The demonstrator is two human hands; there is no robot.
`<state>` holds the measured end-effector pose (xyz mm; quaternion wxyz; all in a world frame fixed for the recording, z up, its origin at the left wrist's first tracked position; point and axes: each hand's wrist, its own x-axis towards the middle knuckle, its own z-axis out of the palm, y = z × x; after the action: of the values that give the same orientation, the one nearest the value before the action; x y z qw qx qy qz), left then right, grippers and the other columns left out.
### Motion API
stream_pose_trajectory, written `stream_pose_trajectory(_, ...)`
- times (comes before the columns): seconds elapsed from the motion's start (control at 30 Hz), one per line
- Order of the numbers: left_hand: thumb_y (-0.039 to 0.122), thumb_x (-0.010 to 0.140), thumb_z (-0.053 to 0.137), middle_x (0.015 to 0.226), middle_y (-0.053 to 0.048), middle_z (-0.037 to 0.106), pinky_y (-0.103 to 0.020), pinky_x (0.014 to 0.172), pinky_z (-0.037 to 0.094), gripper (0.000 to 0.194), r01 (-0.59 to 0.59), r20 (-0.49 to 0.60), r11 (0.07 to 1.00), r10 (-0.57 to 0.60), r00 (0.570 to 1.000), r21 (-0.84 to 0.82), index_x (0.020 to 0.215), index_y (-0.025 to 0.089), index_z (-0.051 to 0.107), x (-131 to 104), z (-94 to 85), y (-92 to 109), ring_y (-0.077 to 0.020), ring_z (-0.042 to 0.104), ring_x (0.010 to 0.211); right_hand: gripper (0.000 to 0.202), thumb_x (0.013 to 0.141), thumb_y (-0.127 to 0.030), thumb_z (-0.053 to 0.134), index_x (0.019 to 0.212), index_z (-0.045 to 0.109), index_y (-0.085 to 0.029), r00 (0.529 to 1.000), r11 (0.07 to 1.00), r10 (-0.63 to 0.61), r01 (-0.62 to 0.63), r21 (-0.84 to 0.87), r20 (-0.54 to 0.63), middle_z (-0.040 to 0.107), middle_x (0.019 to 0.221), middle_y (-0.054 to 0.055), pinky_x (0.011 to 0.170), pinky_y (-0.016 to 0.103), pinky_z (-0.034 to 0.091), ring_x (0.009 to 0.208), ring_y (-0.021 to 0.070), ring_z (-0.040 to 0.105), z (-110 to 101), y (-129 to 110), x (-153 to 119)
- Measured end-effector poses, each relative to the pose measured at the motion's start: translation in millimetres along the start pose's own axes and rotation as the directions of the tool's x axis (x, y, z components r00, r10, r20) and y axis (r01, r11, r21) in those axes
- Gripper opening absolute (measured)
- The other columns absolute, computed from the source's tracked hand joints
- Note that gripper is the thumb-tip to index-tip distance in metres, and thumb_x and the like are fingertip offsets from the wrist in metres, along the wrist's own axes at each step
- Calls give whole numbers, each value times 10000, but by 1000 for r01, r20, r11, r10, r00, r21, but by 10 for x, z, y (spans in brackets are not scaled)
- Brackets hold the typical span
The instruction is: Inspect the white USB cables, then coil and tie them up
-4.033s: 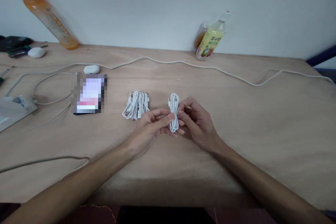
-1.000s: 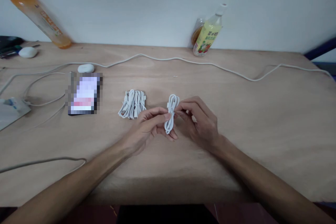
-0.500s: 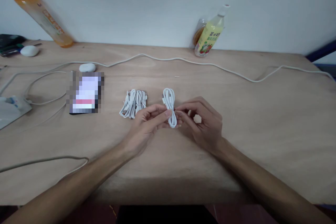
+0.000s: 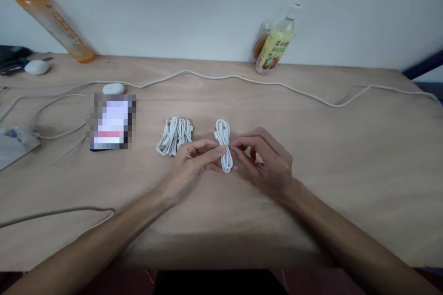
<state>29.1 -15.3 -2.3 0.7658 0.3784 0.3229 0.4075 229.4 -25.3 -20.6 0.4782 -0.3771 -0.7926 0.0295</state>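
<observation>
Wooden bench (image 4: pixel 328 147): left hand (image 4: pixel 192 159) pinches a looped cable (image 4: pixel 223 130) mid-length; right hand (image 4: pixel 272 161), at three o'clock, holds fingertips together, grip unclear; cable bundles (image 4: pixel 174 133) lie at nine o'clock.

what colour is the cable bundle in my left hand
White: the cable bundle in your left hand shows best in the head view.

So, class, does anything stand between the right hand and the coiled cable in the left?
Nothing visible does. The right hand has come to the middle of the coiled cable, opposite the left hand.
</observation>
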Motion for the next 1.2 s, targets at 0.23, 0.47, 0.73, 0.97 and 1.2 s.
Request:
stream_pose_trajectory(0.23, 355, 858, 958, 774, -59, 818, -243, 675, 656, 236, 93, 34, 986, -89, 995, -140, 871, 143, 855, 6, -18, 18, -174, 800, 682, 169, 1042, -68, 680, 1098, 704, -225, 1000, 999, -12, 13, 37, -22, 766, 954, 42, 618, 293, 576, 825, 184, 713, 23, -16, -25)
stream_pose_trajectory(0.47, 370, 892, 932, 866, -84, 852, -211, 713, 661, 243, 44, 54, 998, -42, 998, -51, 915, 133, 880, 4, -20, 36, -148, 804, 689, 157, 1027, -70, 728, 1038, 733, -227, 993, 991, 108, -104, 87, -46, 777, 900, 10, 559, 252, 523, 693, 134, 658, 7, -61, 23)
stream_pose_trajectory(0.73, 358, 885, 933, 849, -65, 846, -245, 734, 666, 216, 16, 41, 999, -18, 999, 43, 916, 149, 889, 19, -60, 28, -157, 799, 692, 136, 1047, -96, 704, 1018, 723, -228, 997, 994, 68, -70, 83, 22, 773, 887, 20, 546, 271, 515, 685, 138, 657, -19, -20, 34)
stream_pose_trajectory(0.97, 334, 917, 901, 885, -107, 863, -238, 743, 663, 204, 114, 92, 992, -109, 990, -47, 933, 131, 888, 16, -32, 64, -183, 831, 745, 156, 1043, -88, 700, 1109, 686, -229, 1000, 997, -21, 20, 70, 19, 764, 953, 42, 600, 296, 561, 811, 179, 712, -10, -3, -11)
stream_pose_trajectory(1.2, 327, 866, 951, 820, -89, 849, -235, 696, 675, 228, 182, 134, 974, -164, 977, -137, 883, 122, 850, 18, -64, 64, -180, 826, 701, 175, 1068, -76, 651, 1169, 657, -219, 994, 994, -69, 62, 86, 82, 765, 1006, 67, 684, 316, 606, 875, 193, 729, -55, 29, 20)
